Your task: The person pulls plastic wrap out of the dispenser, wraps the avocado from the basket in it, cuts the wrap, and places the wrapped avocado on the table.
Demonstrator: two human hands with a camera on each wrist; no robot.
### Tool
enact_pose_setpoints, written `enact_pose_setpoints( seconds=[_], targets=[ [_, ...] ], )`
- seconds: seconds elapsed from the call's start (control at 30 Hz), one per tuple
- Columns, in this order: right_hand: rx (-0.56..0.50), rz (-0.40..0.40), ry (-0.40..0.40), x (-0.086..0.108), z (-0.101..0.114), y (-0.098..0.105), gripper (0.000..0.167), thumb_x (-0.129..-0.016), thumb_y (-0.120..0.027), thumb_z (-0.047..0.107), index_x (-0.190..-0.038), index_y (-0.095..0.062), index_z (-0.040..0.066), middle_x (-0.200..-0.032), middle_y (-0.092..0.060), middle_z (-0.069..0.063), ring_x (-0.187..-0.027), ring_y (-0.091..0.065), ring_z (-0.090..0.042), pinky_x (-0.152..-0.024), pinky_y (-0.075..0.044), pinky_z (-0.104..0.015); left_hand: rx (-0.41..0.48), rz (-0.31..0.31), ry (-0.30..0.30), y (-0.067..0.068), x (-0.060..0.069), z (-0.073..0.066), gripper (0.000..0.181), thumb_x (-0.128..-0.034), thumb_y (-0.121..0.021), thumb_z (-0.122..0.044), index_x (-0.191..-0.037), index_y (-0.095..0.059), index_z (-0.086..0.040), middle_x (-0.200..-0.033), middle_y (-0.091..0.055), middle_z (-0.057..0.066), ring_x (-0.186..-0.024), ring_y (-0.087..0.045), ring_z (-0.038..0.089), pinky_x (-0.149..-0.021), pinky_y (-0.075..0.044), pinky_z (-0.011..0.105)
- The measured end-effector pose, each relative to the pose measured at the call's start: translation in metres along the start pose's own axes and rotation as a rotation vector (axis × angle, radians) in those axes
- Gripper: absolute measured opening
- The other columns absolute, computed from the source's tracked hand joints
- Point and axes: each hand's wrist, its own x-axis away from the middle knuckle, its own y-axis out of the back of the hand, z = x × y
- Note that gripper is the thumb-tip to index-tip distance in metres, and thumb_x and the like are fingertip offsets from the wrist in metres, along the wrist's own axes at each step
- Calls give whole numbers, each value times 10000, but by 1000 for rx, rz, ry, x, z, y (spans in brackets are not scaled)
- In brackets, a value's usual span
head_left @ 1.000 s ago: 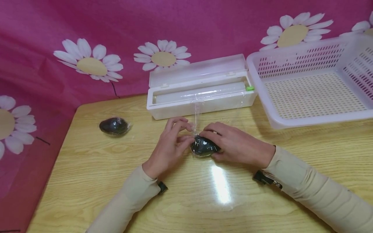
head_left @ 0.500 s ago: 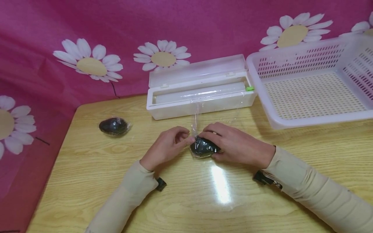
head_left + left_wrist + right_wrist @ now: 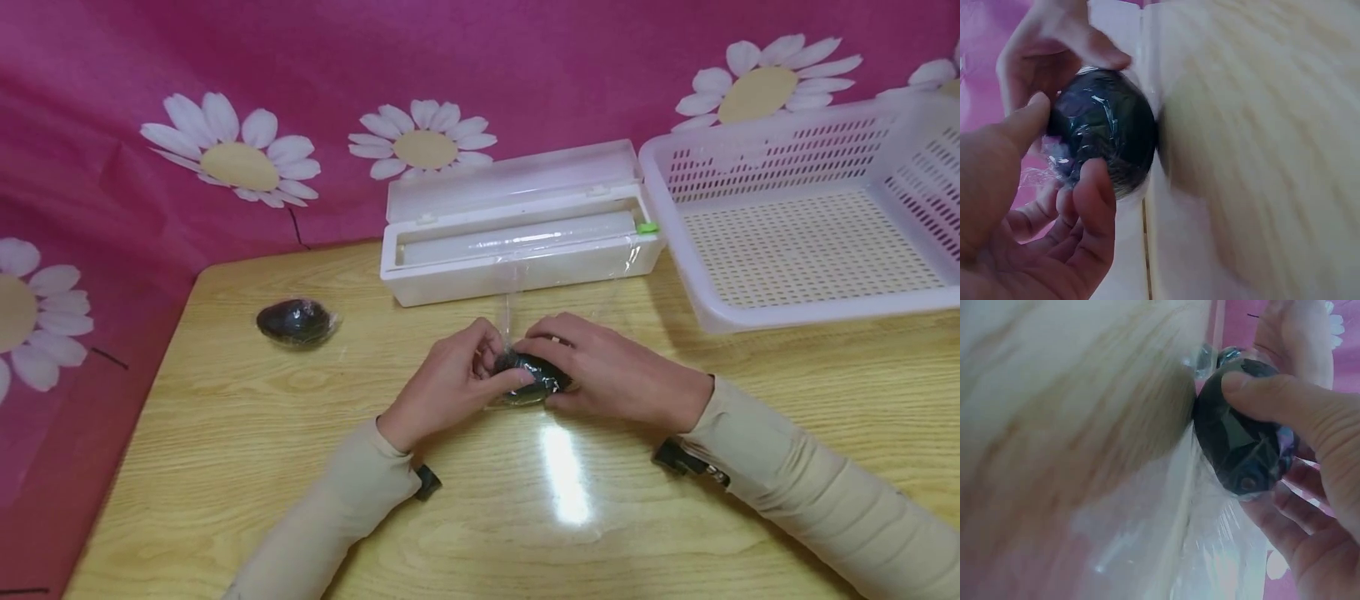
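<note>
A dark avocado (image 3: pixel 548 382) in clear cling film lies on the table between both hands. My right hand (image 3: pixel 622 371) grips it from the right, with the thumb on its side in the right wrist view and the fingers at its far side. At its left end my left hand (image 3: pixel 450 379) has the thumb lying over the fruit and the other fingers curled by the bunched film. The left wrist view has the avocado (image 3: pixel 1107 122) between left thumb and fingertips. From it a sheet of cling film (image 3: pixel 512 292) runs back to the roll (image 3: pixel 540 233) in a white box (image 3: pixel 450 286).
A second film-wrapped avocado (image 3: pixel 294 322) lies at the left of the wooden table (image 3: pixel 247 467). The box's hinged lid (image 3: pixel 517 177) stands raised. At the back right is a white slotted basket (image 3: pixel 832 310), beside the box. A pink flowered cloth (image 3: pixel 330 58) hangs behind.
My left hand has drawn back from the film, then come in again, its thumb now lying over the avocado's left end. The right hand has kept its grip.
</note>
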Motion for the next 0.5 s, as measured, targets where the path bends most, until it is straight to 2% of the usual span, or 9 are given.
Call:
enact_pose_setpoints(
  seconds=[0.1,0.2,0.33,0.4,0.5],
  targets=[
    [-74,10,-63,1,0,7,721,-843,-866,350,-1455,-556,128,-1388,-567,-27,-1183,-597,-169,-1026,-559,-373,-35,-6,-7,-2,0,0,356,-902,-806,-384,-1005,-552,-157,-859,-594,-15,-785,-564,110,-684,-477,212],
    [-91,-34,-128,5,0,18,630,-905,-805,368,-1433,-559,128,-1387,-576,-28,-1056,-641,-142,-917,-593,-356,-59,-1,-8,-3,1,-1,370,-902,-804,-396,-998,-543,-151,-850,-597,-9,-773,-557,112,-676,-473,217],
    [-69,-108,-246,12,-1,30,280,-990,-665,169,-1248,-668,60,-1168,-719,-64,-887,-690,-146,-765,-613,-349,-64,14,-2,-3,1,-1,394,-903,-799,-415,-986,-519,-150,-835,-571,-9,-761,-531,109,-668,-454,217],
    [-59,-114,-327,15,-2,33,196,-980,-626,101,-1139,-720,38,-1016,-759,-72,-840,-685,-153,-735,-602,-367,-65,17,-3,-3,1,-1,405,-901,-798,-424,-983,-509,-153,-831,-560,-12,-761,-524,108,-669,-449,217],
    [-4,-75,-437,21,-7,35,169,-973,-607,101,-996,-761,36,-847,-749,-47,-740,-642,-152,-687,-556,-362,-62,20,-4,-2,1,-1,407,-904,-794,-428,-989,-504,-155,-834,-555,-16,-766,-521,109,-675,-448,218]
  ],
)
